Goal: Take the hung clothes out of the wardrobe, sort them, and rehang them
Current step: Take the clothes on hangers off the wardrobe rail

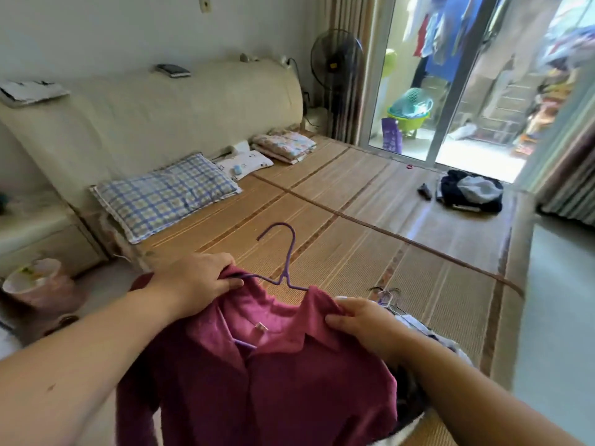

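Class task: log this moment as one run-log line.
left hand: grips hanger, shirt | right hand: pinches shirt | place: over mat

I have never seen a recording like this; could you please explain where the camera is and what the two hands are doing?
No machine here: one camera sits on a person's head, looking forward and down, so both arms enter from below. The left hand grips a magenta shirt and the purple hanger inside it; the right hand pinches the shirt's other shoulder. Beneath lies a woven bed mat, bearing a checked pillow, a dark clothes heap far right, and more hangers by the right hand.
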`<state>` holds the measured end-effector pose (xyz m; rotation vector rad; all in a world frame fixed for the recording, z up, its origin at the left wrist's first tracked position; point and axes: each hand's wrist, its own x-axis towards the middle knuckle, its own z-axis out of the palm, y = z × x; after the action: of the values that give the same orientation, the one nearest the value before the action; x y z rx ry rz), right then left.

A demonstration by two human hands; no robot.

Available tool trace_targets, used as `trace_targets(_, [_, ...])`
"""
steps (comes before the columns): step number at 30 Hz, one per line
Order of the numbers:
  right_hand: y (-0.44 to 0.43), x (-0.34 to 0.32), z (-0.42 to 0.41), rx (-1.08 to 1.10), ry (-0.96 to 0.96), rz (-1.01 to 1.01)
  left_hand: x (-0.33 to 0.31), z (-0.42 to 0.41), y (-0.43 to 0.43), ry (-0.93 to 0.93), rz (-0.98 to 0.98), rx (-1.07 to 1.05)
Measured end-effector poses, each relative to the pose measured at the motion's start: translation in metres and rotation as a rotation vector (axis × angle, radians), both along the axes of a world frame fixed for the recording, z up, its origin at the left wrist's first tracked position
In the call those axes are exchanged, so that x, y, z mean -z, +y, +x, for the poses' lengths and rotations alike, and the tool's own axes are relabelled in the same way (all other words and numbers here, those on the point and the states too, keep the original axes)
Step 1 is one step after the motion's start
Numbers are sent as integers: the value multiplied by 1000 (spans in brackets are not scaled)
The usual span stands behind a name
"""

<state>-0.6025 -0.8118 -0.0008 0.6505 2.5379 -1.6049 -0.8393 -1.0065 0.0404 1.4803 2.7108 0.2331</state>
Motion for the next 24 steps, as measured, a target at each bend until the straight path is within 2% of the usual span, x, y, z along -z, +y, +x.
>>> trace_targets(6, [114,40,88,247,-134,-61,76,53,159,-187,-48,157])
trace_targets(11, [199,77,128,374,-252,-6,130,87,262,-250,-84,152])
trace_targets(13, [226,98,129,397,-267,9,150,92,296,-243,-98,109])
trace_targets(16, [258,138,120,442,-284,-5,184,91,335,-197,-142,-80])
trace_targets(18, [277,171,112,456,-309,-9,212,89,354,-234,-172,-188])
trace_targets(24, [313,275,88,486,-332,-8,299,83,389,-293,-321,-339])
